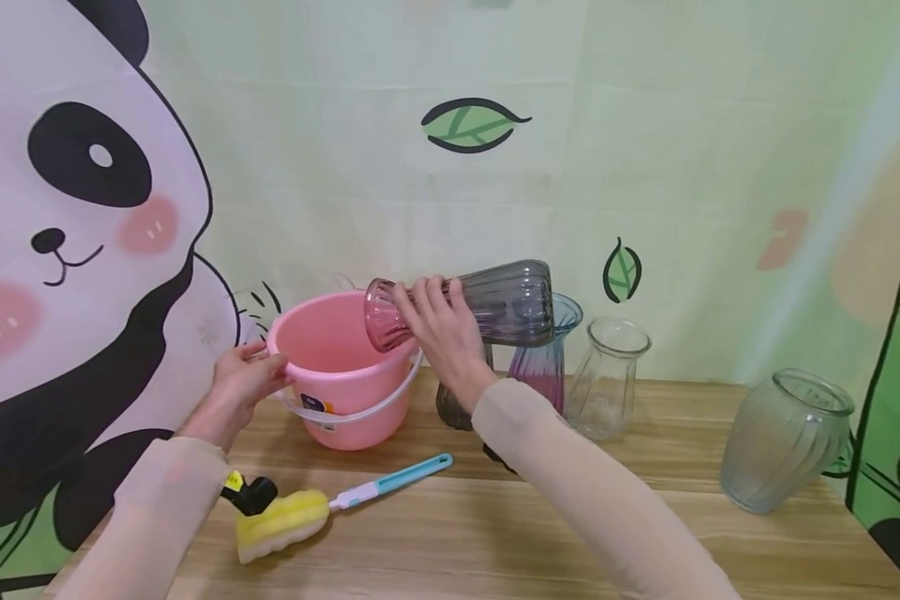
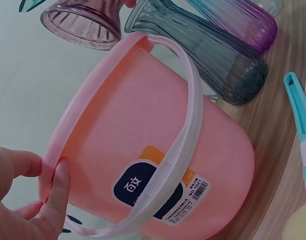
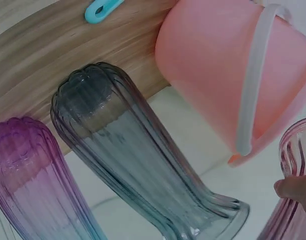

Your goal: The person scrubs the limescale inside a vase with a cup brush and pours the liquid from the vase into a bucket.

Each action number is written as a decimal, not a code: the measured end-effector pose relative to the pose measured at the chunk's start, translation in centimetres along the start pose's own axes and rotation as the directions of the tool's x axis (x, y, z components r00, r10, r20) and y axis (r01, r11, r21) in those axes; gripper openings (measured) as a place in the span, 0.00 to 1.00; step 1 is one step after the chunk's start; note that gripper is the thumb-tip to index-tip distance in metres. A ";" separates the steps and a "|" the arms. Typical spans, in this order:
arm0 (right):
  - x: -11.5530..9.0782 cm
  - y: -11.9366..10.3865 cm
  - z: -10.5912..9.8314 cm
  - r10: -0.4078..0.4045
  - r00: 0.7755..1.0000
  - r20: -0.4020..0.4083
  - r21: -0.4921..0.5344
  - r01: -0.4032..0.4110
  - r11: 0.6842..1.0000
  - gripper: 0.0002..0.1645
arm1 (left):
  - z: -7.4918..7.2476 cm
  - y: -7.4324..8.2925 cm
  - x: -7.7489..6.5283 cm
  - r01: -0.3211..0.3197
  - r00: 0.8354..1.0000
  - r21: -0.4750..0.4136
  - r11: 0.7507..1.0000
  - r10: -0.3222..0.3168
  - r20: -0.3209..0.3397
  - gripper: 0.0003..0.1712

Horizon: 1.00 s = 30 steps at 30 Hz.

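Note:
My left hand [image 1: 242,382] pinches the rim of a pink bucket [image 1: 360,390], thumb and fingers on either side of the rim in the left wrist view. In my right hand [image 1: 444,332] is a ribbed glass vase [image 1: 516,302], gripped round its neck and lying nearly level in the air. The vase is pinkish at its mouth and dark grey toward its base. Its flared mouth points left over the bucket's right rim. A grey glass vase [image 3: 127,150] stands behind my right forearm, mostly hidden in the head view.
Right of the grey vase stand a blue-and-purple vase [image 1: 540,367], a clear vase [image 1: 606,383] and, farther right, a frosted glass vase [image 1: 783,442]. A sponge brush [image 1: 283,521] with a blue-and-white handle lies before the bucket on the wooden table [image 1: 570,533]. A printed cloth [image 1: 307,183] hangs behind.

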State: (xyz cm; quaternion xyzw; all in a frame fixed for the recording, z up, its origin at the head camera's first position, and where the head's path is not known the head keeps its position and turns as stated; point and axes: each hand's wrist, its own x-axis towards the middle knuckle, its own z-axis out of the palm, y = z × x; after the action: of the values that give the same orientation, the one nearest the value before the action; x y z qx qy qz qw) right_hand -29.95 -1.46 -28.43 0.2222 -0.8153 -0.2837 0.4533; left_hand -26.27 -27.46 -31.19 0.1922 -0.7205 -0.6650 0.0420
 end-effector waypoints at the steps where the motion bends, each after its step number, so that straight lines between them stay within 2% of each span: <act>1: -0.1 0.1 -0.2 0.014 1.000 0.000 0.024 -0.014 1.000 0.41 | 0.1 0.0 -0.1 -0.003 1.000 0.001 1.000 0.003 0.000 0.39; 4: -0.6 0.3 -0.7 0.057 0.998 -0.001 0.105 -0.057 0.993 0.39 | 0.2 -0.2 -0.2 -0.033 0.999 0.039 0.999 0.033 -0.003 0.39; 6: -1.0 0.4 -1.2 0.097 0.995 -0.003 0.169 -0.095 0.981 0.40 | 0.1 -0.4 -0.3 -0.077 0.996 0.130 0.989 0.081 -0.027 0.38; 7: -1.2 0.4 -1.4 0.124 0.992 -0.009 0.204 -0.119 0.972 0.41 | 0.1 -0.5 -0.4 -0.105 0.992 0.191 0.976 0.117 -0.051 0.38; 9: -1.6 0.5 -1.8 0.179 0.984 -0.017 0.281 -0.167 0.945 0.44 | 0.2 -0.6 -0.7 -0.170 0.968 0.311 0.935 0.218 -0.124 0.37; 10: -1.8 0.5 -2.0 0.207 0.978 -0.024 0.322 -0.189 0.928 0.45 | 0.4 -0.6 -0.9 -0.207 0.946 0.357 0.911 0.280 -0.166 0.36; 11: -2.0 0.6 -2.2 0.232 0.973 -0.023 0.361 -0.208 0.909 0.47 | 0.6 -0.6 -1.2 -0.251 0.910 0.396 0.883 0.355 -0.215 0.34; 12: -2.2 0.6 -2.4 0.255 0.966 -0.026 0.405 -0.223 0.887 0.48 | 1.0 -0.6 -1.5 -0.310 0.863 0.418 0.854 0.438 -0.253 0.31; 13: -2.4 0.6 -2.6 0.276 0.961 -0.027 0.447 -0.235 0.863 0.48 | 1.5 -0.6 -1.8 -0.387 0.807 0.424 0.819 0.523 -0.274 0.28; 14: -2.6 0.7 -2.8 0.291 0.956 -0.024 0.486 -0.243 0.840 0.48 | 2.0 -0.7 -2.2 -0.471 0.744 0.430 0.771 0.608 -0.276 0.23; 15: -2.8 0.7 -3.0 0.306 0.952 -0.023 0.524 -0.249 0.814 0.48 | 2.6 -0.7 -2.5 -0.559 0.676 0.431 0.708 0.691 -0.258 0.19; 17: -3.4 0.7 -3.3 0.329 0.944 -0.008 0.591 -0.261 0.763 0.49 | 4.0 -1.0 -3.4 -0.716 0.547 0.424 0.555 0.823 -0.154 0.13; 18: -3.6 0.7 -3.5 0.338 0.941 0.003 0.622 -0.266 0.736 0.49 | 4.6 -1.1 -3.9 -0.774 0.510 0.393 0.496 0.857 -0.076 0.12; 19: -3.9 0.8 -3.7 0.344 0.939 0.017 0.651 -0.272 0.709 0.49 | 5.3 -1.3 -4.4 -0.815 0.493 0.356 0.457 0.870 0.011 0.12; 20: -4.2 0.8 -3.9 0.348 0.937 0.034 0.680 -0.277 0.679 0.50 | 6.0 -1.5 -4.9 -0.844 0.484 0.317 0.433 0.869 0.100 0.15; 21: -4.5 0.9 -4.0 0.351 0.935 0.053 0.707 -0.283 0.648 0.51 | 6.7 -1.8 -5.4 -0.857 0.495 0.267 0.442 0.848 0.187 0.19; 23: -5.0 0.9 -4.3 0.350 0.931 0.099 0.764 -0.297 0.572 0.51 | 8.0 -2.4 -6.1 -0.842 0.539 0.184 0.507 0.774 0.331 0.30; 24: -5.3 0.9 -4.3 0.348 0.929 0.126 0.789 -0.306 0.532 0.51 | 8.7 -2.8 -6.3 -0.820 0.563 0.156 0.550 0.728 0.392 0.36; 25: -5.6 0.9 -4.4 0.345 0.925 0.157 0.814 -0.319 0.485 0.51 | 9.4 -3.1 -6.5 -0.795 0.579 0.127 0.593 0.682 0.447 0.41; 27: -6.1 0.8 -4.4 0.335 0.915 0.224 0.855 -0.349 0.384 0.49 | 10.7 -4.0 -6.8 -0.757 0.590 0.091 0.647 0.617 0.520 0.48; 28: -6.5 0.7 -4.4 0.331 0.908 0.256 0.868 -0.367 0.334 0.48 | 11.3 -4.5 -6.9 -0.746 0.588 0.077 0.661 0.600 0.542 0.51; 30: -7.2 0.6 -4.2 0.323 0.891 0.320 0.879 -0.406 0.250 0.46 | 12.5 -5.4 -7.1 -0.741 0.579 0.057 0.669 0.593 0.560 0.50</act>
State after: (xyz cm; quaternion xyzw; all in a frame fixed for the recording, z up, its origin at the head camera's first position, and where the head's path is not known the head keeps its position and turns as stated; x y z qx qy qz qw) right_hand -22.86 2.32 -30.66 0.2340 -0.8727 0.3348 0.2675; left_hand -22.47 -13.54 -36.45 -0.2702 -0.8112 -0.5128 0.0772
